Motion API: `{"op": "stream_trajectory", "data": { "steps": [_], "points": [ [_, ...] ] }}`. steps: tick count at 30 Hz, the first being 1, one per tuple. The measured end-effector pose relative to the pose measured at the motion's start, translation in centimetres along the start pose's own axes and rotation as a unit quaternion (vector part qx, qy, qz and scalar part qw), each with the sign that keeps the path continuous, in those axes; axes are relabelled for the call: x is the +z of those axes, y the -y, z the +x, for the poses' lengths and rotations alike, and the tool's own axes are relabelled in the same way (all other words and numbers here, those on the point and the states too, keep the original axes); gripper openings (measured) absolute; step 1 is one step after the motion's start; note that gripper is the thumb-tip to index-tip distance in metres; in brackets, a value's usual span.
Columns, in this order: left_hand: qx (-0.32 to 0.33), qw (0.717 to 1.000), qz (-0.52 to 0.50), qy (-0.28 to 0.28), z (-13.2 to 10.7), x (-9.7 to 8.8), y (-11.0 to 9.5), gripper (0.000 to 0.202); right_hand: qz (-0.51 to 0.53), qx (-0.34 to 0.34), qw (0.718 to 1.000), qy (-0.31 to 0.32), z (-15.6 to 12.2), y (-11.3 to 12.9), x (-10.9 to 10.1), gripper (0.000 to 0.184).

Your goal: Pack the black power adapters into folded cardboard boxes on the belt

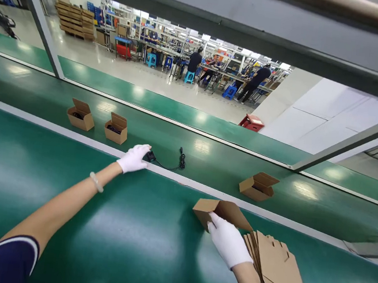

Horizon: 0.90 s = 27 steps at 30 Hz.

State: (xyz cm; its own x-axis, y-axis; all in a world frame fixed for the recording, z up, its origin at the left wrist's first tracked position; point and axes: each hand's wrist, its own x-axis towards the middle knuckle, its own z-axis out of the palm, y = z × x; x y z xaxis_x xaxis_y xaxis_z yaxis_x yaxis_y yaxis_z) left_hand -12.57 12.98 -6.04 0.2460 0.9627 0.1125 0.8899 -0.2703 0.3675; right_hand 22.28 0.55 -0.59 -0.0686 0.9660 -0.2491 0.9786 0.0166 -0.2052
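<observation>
Carton [221, 213], half-folded, sits at our one o'clock on the near belt [62, 218], just below the rail [184, 181]. Our right hand [228, 240], in a white glove, holds it in a narrow pinch at its lower edge. At that hand's three o'clock lies a stack [278, 274] of flat cardboard blanks. Our left hand [134, 158], also gloved, reaches to eleven o'clock over the rail, touching a black adapter [150, 156] on the far belt [207, 158]; we cannot tell whether it grips it. A coiled cable [181, 159] runs from the adapter. Two open boxes [81, 115] stand at that hand's ten o'clock, and another box [258, 186] stands at our two o'clock. A bracelet [96, 181] circles our left wrist.
</observation>
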Motion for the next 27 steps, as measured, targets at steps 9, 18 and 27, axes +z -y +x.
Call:
{"op": "stream_trajectory", "data": {
  "steps": [9, 18, 27],
  "points": [
    [0.010, 0.996, 0.005, 0.087, 5.8, 0.6, 6.8, 0.042, -0.116, 0.020, 0.984, 0.133, 3.4, 0.0, 0.0, 0.034],
    [0.009, 0.993, -0.061, 0.101, 3.7, -0.3, 8.0, 0.040, -0.070, -0.011, 0.993, -0.098, -0.1, 3.9, -1.5, 0.035],
    [0.004, 0.984, -0.181, 0.002, 2.4, -1.3, 4.9, 0.040, -0.095, -0.151, 0.984, -0.007, -0.5, 7.9, 1.0, 0.031]
  ]
}}
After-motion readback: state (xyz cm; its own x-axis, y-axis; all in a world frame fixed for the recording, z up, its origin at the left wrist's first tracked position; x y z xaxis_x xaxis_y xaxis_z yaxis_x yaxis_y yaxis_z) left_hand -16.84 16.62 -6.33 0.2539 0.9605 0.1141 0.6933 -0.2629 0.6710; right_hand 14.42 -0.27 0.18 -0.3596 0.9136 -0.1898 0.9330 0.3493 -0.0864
